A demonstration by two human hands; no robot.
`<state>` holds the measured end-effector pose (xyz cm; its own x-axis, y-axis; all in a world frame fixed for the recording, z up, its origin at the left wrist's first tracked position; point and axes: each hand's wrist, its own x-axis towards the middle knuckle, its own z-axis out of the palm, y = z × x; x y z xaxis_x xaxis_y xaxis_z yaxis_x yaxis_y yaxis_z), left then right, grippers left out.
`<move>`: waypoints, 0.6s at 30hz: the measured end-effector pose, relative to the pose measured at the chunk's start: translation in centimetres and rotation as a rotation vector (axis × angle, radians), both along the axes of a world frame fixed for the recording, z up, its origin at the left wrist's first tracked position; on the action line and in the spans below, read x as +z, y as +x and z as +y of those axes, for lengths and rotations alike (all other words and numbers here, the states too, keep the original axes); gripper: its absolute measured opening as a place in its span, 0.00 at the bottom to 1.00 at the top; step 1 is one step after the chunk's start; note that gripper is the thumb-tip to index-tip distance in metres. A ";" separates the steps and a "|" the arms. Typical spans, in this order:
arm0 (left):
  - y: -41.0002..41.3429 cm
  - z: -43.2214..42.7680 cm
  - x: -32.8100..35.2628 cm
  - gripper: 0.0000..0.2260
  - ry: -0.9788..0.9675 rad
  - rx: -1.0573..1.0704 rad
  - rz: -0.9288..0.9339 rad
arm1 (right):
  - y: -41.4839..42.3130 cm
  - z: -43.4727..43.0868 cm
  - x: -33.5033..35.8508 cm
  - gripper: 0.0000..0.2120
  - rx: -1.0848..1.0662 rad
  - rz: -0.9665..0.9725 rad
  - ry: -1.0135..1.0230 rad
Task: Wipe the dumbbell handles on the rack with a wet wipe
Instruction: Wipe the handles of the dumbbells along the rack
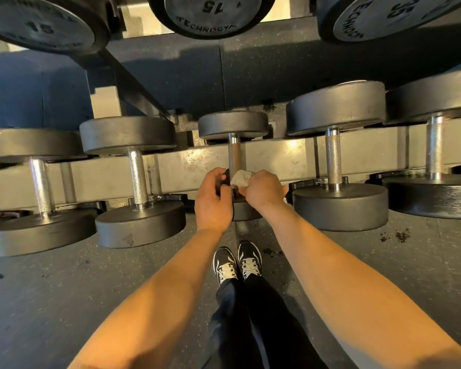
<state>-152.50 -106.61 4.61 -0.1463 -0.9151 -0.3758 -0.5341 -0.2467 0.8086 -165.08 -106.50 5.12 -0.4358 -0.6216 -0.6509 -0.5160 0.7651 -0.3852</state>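
Centrally, a crumpled wet wipe (241,178) is being pinched by the curled fingers of the right hand (262,190) against the near end of the middle dumbbell handle (234,153). At nine o'clock of it, the near weight head (244,210) is being gripped by the left hand (213,201). Four neighbouring dumbbells are being carried on the rack (277,158).

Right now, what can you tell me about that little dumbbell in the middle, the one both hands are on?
The middle dumbbell is the smallest in its row on the lower rack. It has two dark, round, matte heads and a metal handle, knurled along the middle and polished near the far head. It lies across the rack rails. The right hand presses a crumpled white wet wipe against the handle's near end; the left hand grips the near head.
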 end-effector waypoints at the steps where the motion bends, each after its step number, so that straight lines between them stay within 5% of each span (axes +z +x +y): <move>1: 0.2 0.0 0.2 0.13 -0.019 -0.028 0.009 | 0.3 0.4 0.1 0.09 -0.001 0.019 -0.095; 7: 0.6 -0.8 1.5 0.14 -0.016 -0.188 0.119 | 2.1 1.7 -0.6 0.07 0.013 0.016 -0.434; 13: -0.9 -4.5 0.7 0.05 -0.038 0.096 0.089 | 1.9 1.7 -0.9 0.19 -0.262 -0.145 -0.400; 18: -4.9 -6.6 -0.3 0.07 0.079 0.095 0.107 | 1.9 1.7 -0.7 0.22 -0.388 -0.160 -0.354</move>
